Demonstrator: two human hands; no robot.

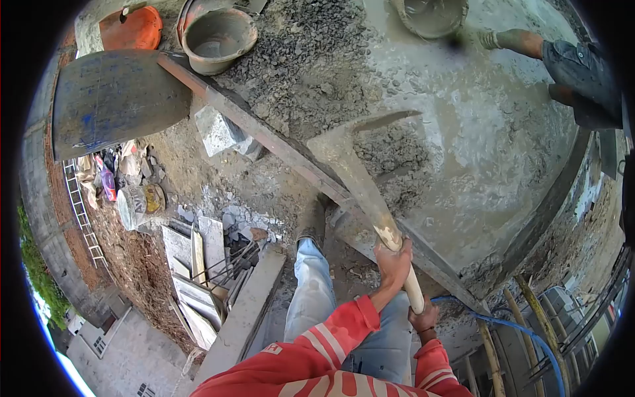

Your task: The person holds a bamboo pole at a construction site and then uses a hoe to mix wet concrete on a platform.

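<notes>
Bucket (pixel 210 65): at your 11 o'clock, near the far end of the long board (pixel 281 147).
Hoe (pixel 362 182): blade at your 1 o'clock, over the grey wet mix (pixel 476 192); handle slants toward 5.
Left hand (pixel 394 262): at 4 o'clock, your arm reaching across, fingers wrapped around the handle below the neck.
Right hand (pixel 423 317): near 5 o'clock, closer to your body, clenched around the handle's lower end.

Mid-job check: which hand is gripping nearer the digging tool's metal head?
The left hand: it grips the wooden handle close to the metal head, while the right hand holds farther back.
</notes>
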